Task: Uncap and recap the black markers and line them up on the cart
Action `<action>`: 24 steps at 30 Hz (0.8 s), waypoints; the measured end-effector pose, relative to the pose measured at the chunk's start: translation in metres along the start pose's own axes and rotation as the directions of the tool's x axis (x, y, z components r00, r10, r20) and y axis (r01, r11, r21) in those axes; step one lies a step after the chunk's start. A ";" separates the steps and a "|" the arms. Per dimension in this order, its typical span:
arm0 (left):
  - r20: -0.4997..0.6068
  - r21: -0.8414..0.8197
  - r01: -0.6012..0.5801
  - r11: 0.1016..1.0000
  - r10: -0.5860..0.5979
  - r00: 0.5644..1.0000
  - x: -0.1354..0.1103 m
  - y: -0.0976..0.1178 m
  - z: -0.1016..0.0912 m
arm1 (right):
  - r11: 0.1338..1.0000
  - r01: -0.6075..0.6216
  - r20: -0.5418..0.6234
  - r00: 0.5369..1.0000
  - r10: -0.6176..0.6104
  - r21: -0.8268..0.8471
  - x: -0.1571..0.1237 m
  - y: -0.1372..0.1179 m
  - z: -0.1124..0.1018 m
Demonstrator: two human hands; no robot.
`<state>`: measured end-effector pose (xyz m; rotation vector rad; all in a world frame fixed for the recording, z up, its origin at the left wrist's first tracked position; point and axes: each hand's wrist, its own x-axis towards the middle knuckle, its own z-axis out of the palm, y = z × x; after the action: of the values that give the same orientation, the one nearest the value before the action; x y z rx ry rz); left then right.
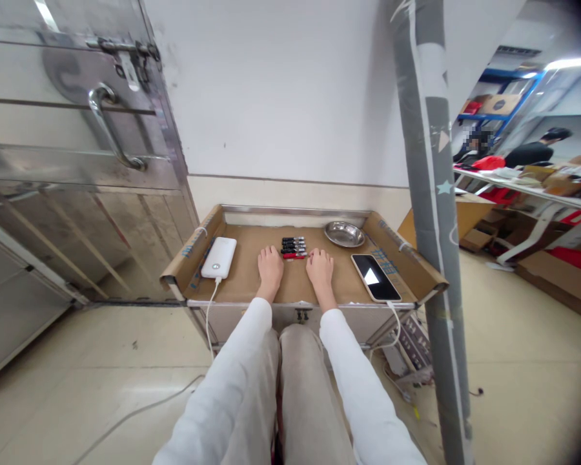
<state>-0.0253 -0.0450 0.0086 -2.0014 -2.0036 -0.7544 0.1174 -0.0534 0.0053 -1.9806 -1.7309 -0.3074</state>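
My left hand (270, 265) lies flat, palm down, on the brown paper that covers the small metal table (295, 284). My right hand (320, 268) rests flat beside it, fingers stretched out, and its fingertips almost touch the nearest marker. A short row of markers (293, 247), several black ones and a red one closest to me, lies just beyond both hands. Neither hand holds anything.
A white power bank (219, 257) with a cable lies at the table's left. A phone (376, 277) on a cable lies at the right, a steel bowl (344, 234) behind it. A grey wrapped pillar (433, 213) stands at the right, a steel door (77, 129) at the left. A person sits far right.
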 end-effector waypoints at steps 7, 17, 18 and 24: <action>0.007 -0.025 0.001 1.000 -0.001 1.000 0.000 -0.001 0.003 | 1.000 0.010 -0.004 1.000 -0.010 0.004 0.000 0.000 0.000; -0.016 -0.166 -0.048 0.985 0.046 0.999 -0.001 0.000 -0.001 | 0.989 0.084 -0.054 0.996 -0.078 0.123 0.003 -0.001 0.000; -0.007 -0.199 -0.116 0.973 0.117 0.993 -0.001 0.000 -0.002 | 0.984 0.116 -0.052 0.993 -0.110 0.139 0.004 -0.001 0.000; 0.078 -0.271 -0.290 0.918 0.321 0.944 -0.003 0.001 0.000 | 0.968 0.204 0.018 0.978 -0.209 0.150 0.004 0.000 0.003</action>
<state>-0.0241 -0.0470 0.0072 -2.4881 -1.6549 -0.8728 0.1172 -0.0490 0.0049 -1.7148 -1.9273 -0.2101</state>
